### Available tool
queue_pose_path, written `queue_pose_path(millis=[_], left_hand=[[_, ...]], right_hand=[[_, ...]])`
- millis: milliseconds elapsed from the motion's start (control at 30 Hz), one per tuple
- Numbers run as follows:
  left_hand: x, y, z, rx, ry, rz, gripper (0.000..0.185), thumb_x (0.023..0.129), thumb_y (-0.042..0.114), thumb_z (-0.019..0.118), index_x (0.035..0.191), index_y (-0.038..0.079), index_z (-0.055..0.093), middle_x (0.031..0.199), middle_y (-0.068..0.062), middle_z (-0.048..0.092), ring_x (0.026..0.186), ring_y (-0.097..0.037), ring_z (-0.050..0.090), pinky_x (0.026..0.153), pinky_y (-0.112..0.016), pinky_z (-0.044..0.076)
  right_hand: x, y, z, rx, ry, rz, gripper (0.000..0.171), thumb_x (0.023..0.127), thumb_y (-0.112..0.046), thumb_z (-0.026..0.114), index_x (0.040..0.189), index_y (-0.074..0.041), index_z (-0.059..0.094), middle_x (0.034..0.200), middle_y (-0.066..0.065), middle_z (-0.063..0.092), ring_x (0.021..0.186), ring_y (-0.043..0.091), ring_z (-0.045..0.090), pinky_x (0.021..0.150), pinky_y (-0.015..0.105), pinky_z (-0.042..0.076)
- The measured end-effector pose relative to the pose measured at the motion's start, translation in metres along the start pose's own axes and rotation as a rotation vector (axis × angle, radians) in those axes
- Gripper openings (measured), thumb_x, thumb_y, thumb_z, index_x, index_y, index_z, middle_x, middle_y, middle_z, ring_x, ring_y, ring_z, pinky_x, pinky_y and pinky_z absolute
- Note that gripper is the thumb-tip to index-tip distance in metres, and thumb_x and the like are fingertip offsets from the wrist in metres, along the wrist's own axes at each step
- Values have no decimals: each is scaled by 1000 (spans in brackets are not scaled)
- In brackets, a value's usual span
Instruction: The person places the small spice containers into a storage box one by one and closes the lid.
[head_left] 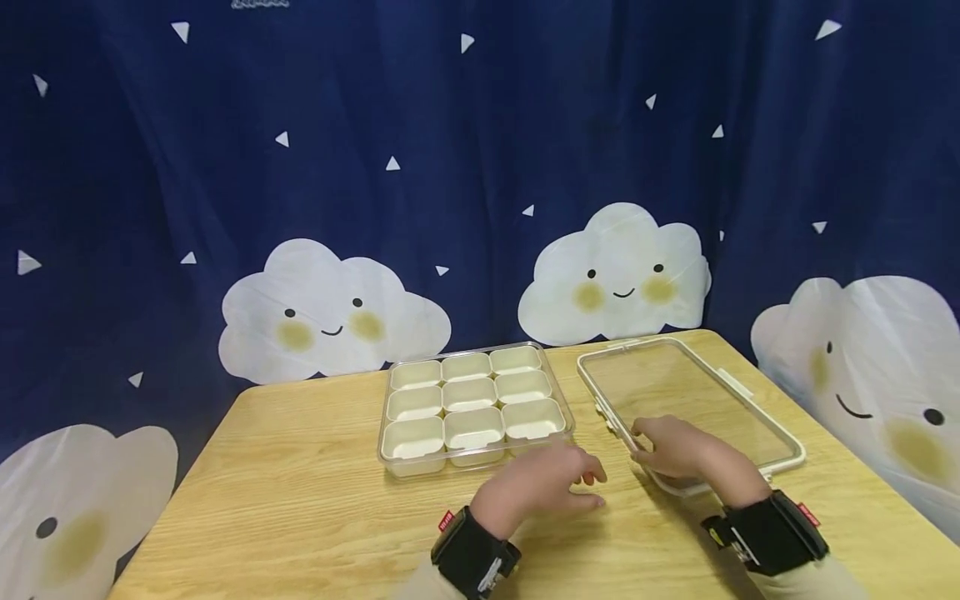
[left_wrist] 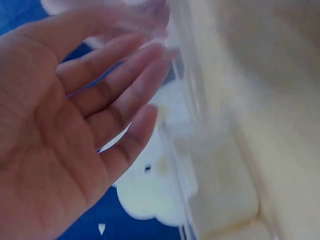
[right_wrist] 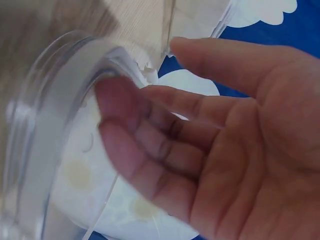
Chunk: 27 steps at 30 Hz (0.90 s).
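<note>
A clear shallow box (head_left: 415, 472) holds rows of cream cups (head_left: 471, 423) mid-table, with no contents showing in them. To its right lies a see-through lid (head_left: 651, 387) with a cream rim and side latches. My left hand (head_left: 542, 482) hovers by the box's front right corner, fingers loosely bent, holding nothing. In the left wrist view its palm (left_wrist: 50, 135) faces the blurred box wall. At the lid's near left edge is my right hand (head_left: 678, 450). The right wrist view shows its bent fingers (right_wrist: 132, 155) overlapping the rim, the thumb standing apart.
The wooden table (head_left: 292, 475) extends left of the box and in front of it. A dark blue curtain (head_left: 337, 108) with white clouds and triangles hangs behind. Black straps (head_left: 474, 552) circle both wrists.
</note>
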<state>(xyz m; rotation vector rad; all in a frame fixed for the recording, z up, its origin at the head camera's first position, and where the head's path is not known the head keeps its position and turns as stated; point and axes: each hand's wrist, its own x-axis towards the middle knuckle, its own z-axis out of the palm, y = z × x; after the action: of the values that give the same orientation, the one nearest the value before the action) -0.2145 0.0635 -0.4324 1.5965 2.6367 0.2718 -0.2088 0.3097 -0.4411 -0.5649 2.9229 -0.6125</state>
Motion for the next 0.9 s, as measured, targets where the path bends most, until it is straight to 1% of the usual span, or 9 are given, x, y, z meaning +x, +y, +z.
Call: queue_pose_path(millis=[67,133,267,367,433,533,600,767,900], left_hand=[[3,7,6,-26,-58,51,28,97,35,70,118,16,75,112,9,72,99,1,63,85,-11,45],[4,12,11,-29,-83,78,31,97,35,69,121,17,74,118,9,70,102,2,62,88,-11,45],[4,20,21,30,-71,99,40,96,38,71,131,18,68,132,11,64,114,0,58,95,-16,46],[3,26,25,88,-48,109,49,95,39,72,139,20,63,141,11,58,121,-3,56,96,-18,47],[3,30,27,138,-41,118,49,95,40,71,139,21,62,142,11,58,123,-3,56,97,-18,46],[4,36,30,197,-24,117,48,95,43,70,137,22,64,140,12,59,123,-4,56,96,-18,47],[4,38,31,196,-17,105,44,95,42,70,135,22,66,138,11,61,125,-5,55,98,-18,45],[3,35,27,64,-31,70,33,92,32,75,124,22,73,131,12,65,120,-1,57,99,-12,42],[2,30,20,-45,-61,35,25,82,24,85,106,24,79,114,17,68,100,6,59,83,-9,44]], right_hand=[[-4,-2,2,69,4,-33,25,94,-7,67,110,11,60,71,3,61,59,11,53,56,28,45],[-5,-5,4,210,-26,-53,28,98,-5,61,116,16,57,67,3,61,55,13,59,53,28,49],[-9,-9,7,546,-160,-62,35,104,-3,49,128,23,47,77,11,70,68,24,71,61,36,60],[-14,-8,7,641,-212,-75,36,105,-3,47,131,22,47,87,15,72,78,29,73,69,41,61],[-18,-5,3,587,-181,-98,33,105,-4,47,128,20,51,87,13,72,77,27,72,68,40,61],[-24,5,-7,417,-70,-128,27,104,-3,51,120,18,58,81,8,70,69,21,70,61,32,58],[-25,12,-14,302,6,-116,23,103,-3,53,115,15,62,77,5,68,65,17,68,57,28,54],[-24,31,-36,141,104,-17,19,101,-5,56,107,10,67,73,0,65,62,16,66,58,28,51],[-20,51,-53,5,132,39,17,98,-5,59,99,7,70,75,0,65,65,14,61,62,33,50]])
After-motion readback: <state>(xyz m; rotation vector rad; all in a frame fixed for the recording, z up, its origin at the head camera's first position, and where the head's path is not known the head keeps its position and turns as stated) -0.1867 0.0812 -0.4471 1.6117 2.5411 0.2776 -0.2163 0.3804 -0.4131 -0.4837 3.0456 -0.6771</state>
